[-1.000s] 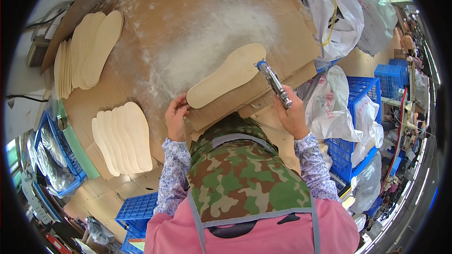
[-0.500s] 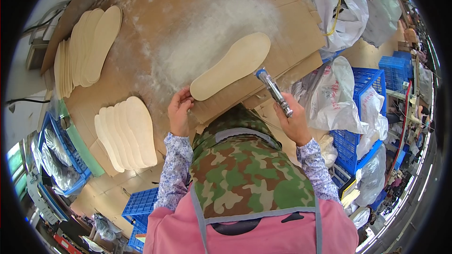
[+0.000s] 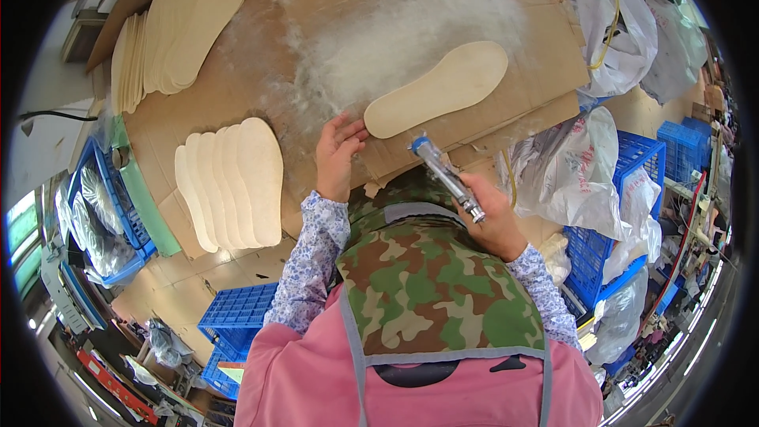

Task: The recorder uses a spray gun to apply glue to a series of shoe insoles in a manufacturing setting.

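Observation:
A pale cream insole lies flat on the dusty cardboard in front of me, slanting up to the right. By its lower-left end is my left hand, fingers stretched out and slightly apart. Its fingertips are at the insole's edge; whether they press on it I cannot tell. My right hand is wrapped around a silver tube-shaped tool with a blue end. That blue end points up and left, just below the insole's near edge, apart from it.
Several overlapping insoles lie fanned out at the left, with another fanned pile farther back. White powder covers the cardboard. Blue crates with plastic bags stand at the right, and another blue crate lower left.
The whole view has shifted. Relative to the insole, my right hand has brought the tool left, toward the insole's lower-left end. My left hand stays by that end, its fingers a little straighter.

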A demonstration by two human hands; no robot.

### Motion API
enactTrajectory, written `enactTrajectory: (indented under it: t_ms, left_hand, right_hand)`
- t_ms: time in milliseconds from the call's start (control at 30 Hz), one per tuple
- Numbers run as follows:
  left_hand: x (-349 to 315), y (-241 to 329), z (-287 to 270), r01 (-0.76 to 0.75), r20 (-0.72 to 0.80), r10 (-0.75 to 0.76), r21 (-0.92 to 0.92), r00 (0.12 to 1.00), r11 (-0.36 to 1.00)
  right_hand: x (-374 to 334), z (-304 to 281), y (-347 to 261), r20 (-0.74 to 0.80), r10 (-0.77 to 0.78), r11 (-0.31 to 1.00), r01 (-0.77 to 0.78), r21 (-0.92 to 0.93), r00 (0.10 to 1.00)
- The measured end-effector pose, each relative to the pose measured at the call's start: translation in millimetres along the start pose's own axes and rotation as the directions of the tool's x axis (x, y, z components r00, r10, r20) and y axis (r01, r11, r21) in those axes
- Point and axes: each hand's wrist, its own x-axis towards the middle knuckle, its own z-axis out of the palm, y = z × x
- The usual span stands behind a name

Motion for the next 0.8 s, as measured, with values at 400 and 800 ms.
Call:
enactTrajectory:
  t_ms: [400, 800]
  left_hand:
    - [3.3, -1.2, 0.3, -0.008, 0.043, 0.009, -0.009, 0.999, 1.000]
    - [17.3, -8.0, 29.6, -0.180, -0.027, 0.200, 0.326, 0.979, 0.928]
  right_hand:
    - [4.8, 2.6, -0.3, -0.035, -0.079, 0.997, 0.079, 0.015, 0.996]
    - [20.6, -88.2, 70.1, -0.384, -0.056, 0.996, 0.025, -0.084, 0.922]
